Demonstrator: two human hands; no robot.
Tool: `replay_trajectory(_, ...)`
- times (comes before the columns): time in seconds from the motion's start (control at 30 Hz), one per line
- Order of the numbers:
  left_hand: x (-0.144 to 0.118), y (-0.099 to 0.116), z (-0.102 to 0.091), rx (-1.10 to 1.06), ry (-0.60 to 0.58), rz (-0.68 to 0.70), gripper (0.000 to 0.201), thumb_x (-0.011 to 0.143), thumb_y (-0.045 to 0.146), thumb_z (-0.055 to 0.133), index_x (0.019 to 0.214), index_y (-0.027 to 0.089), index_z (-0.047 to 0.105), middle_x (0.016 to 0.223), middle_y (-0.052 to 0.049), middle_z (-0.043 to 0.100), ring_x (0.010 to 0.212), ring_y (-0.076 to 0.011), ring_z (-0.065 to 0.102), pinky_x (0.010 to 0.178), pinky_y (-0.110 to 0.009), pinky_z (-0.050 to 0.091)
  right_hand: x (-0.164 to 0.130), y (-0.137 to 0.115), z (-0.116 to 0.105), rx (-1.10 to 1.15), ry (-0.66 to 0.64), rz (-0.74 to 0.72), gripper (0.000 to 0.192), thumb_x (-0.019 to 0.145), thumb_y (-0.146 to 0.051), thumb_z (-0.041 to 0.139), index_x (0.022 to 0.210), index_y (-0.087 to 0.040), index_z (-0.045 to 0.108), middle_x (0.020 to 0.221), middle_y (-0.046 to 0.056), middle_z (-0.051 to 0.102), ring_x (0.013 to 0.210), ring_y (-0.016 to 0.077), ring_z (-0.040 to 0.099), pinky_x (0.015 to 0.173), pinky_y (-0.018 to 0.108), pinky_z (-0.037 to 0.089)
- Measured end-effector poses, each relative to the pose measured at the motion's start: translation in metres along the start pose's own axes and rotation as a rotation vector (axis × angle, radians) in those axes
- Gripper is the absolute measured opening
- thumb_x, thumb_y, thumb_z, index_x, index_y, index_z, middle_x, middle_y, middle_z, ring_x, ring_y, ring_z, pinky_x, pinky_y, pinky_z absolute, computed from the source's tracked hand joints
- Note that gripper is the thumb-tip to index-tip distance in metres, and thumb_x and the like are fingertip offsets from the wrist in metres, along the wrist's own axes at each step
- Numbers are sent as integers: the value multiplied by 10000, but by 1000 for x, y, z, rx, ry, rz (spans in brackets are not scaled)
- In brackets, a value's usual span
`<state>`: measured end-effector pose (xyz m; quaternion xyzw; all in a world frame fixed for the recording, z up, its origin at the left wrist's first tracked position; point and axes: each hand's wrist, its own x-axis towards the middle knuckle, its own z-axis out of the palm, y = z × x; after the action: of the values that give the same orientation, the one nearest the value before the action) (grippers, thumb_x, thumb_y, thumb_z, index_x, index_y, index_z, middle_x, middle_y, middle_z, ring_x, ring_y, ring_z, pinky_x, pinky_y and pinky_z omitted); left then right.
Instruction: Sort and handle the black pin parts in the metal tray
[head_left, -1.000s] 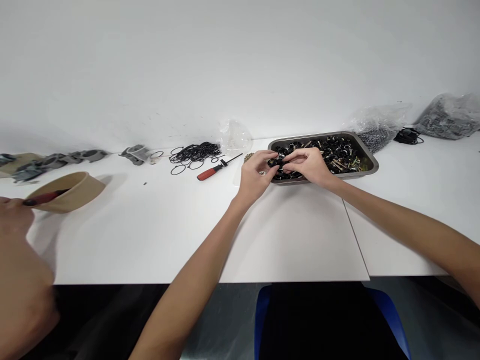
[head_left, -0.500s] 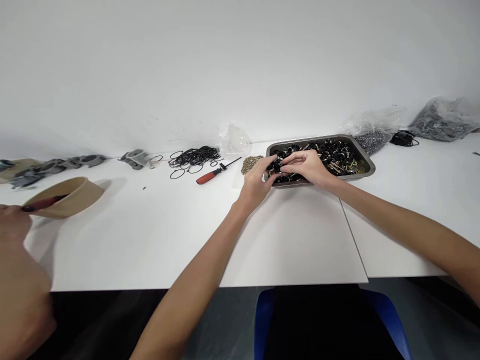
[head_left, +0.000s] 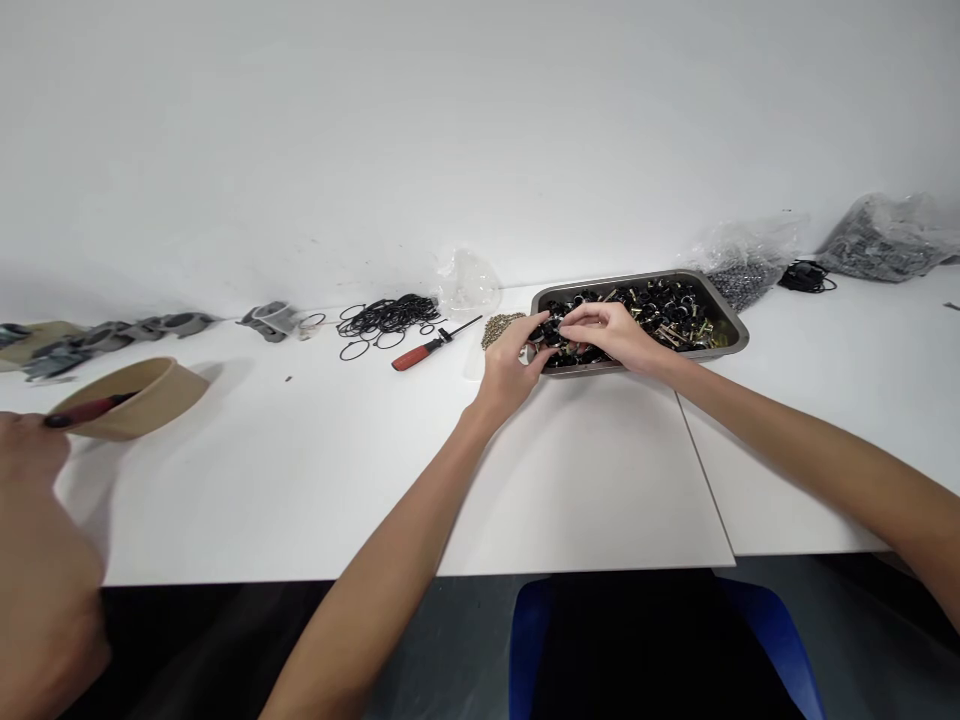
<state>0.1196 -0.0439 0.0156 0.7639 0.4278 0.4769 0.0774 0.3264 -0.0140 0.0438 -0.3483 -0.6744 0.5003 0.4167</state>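
A wide white tabletop [head_left: 300, 480] is stretching across the room against a bare white wall, and a person is sitting at it with both bare arms reaching forward. Near its far edge a grey metal tray [head_left: 731, 322] is lying, heaped with small black and brass parts. To the right of the tray, two clear plastic bags [head_left: 881, 235] of dark pieces are slumping on the tabletop, with a small black bundle between them. At the far left a co-worker's hand [head_left: 26, 450] is coming into view beside a tan paper bowl [head_left: 142, 395] tipped on its side, and a row of grey moulded pieces [head_left: 112, 328] is running along behind it. Left of the tray, a tangle of black rubber rings [head_left: 386, 315] is lying next to a red-handled screwdriver [head_left: 427, 345], and a small pile of brass bits [head_left: 499, 326] is sitting just beside the tray's left end.

The left hand [head_left: 510, 365] is curling at the tray's near-left corner, fingertips pinching a small black part [head_left: 551, 335]. The right hand [head_left: 611, 335] is arching over the tray's near rim, its fingers closing on the same black part from the other side, so the two hands are meeting just above the heap.
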Motion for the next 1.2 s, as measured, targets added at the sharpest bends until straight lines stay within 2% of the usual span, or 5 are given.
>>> replay_trajectory(0.67,-2,-5,3,115,76,215,386,924,296,725,1283,181,642,1179,-107,754,1079,-223,722,900,-351,629,-1,-5,1,50,-21,22,296,725,-364,886,912,-170,765,795,54,754,782,188,721,813,366,622)
replay_trajectory(0.87,-2,-5,6,146,138,299,380,942,268,709,1304,171,641,1183,-109,766,1068,-203,730,917,-338,631,8,-50,-81,-580,-227,10,259,796,-417,825,956,-215,798,985,97,775,896,237,716,840,418,596)
replay_trajectory(1.0,-1,-4,6,180,128,313,375,949,277,706,1305,173,647,1210,-110,764,1117,-212,726,985,-367,625,9,-57,-139,-1088,-297,387,191,734,-370,855,834,-220,792,862,81,746,810,269,701,730,422,539)
replay_trajectory(1.1,-2,-4,6,178,137,332,389,948,272,709,1317,168,641,1220,-115,761,1117,-214,726,1009,-382,619,4,-50,-140,-1200,-384,589,212,656,-330,904,766,-213,767,811,80,718,772,284,696,692,415,519)
replay_trajectory(1.2,-3,-4,6,171,135,337,403,948,267,708,1332,172,634,1221,-116,758,1110,-216,724,1011,-390,618,0,-45,-122,-1290,-326,596,215,639,-279,909,741,-190,741,923,125,730,783,304,693,658,417,507)
